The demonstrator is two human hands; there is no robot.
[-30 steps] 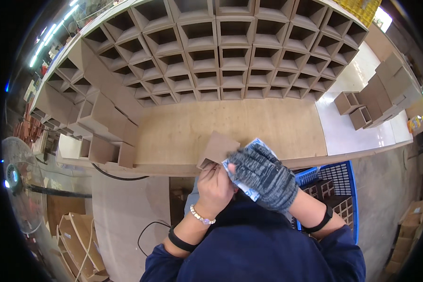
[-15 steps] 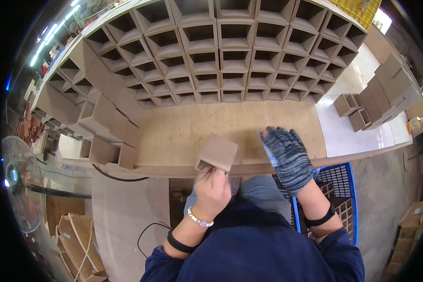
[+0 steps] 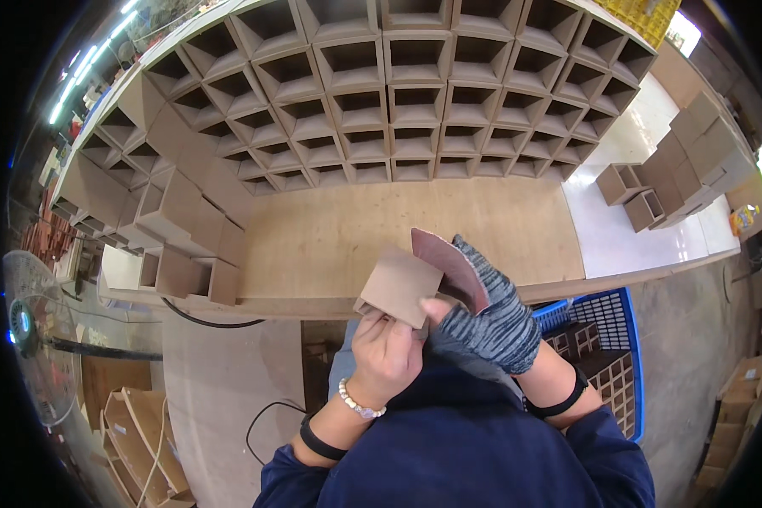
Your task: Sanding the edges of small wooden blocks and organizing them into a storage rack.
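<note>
So the small brown box (image 3: 402,284) is hanging tilted right over the front edge of the tabletop (image 3: 483,220), being held up instead of resting on anything. The bare left hand (image 3: 385,357) is doing the holding: its grip is pinching the box along its lower edge, near the open end, with the fingers bunched together. The right hand (image 3: 498,326), in a gray knit glove (image 3: 510,337), is grasping a curved reddish-brown sheet (image 3: 444,258) just beside the box, also over the tabletop's front edge. Can't really tell from this angle whether the sheet is actually pressing on the box's side, since the glove is covering that bit. If I'm reading it right, the step in hand is rubbing down the outside of the box, so the next move would be calling for a steady left grip and the sheet lying flat against the panel. Meanwhile a big stack of open boxes (image 3: 419,72) is standing along the far side of the tabletop, a smaller pile (image 3: 182,203) is sitting at its left end, another pile (image 3: 684,157) is sitting at its right end, and a blue crate (image 3: 635,372) is standing below its front edge, toward the right.
</note>
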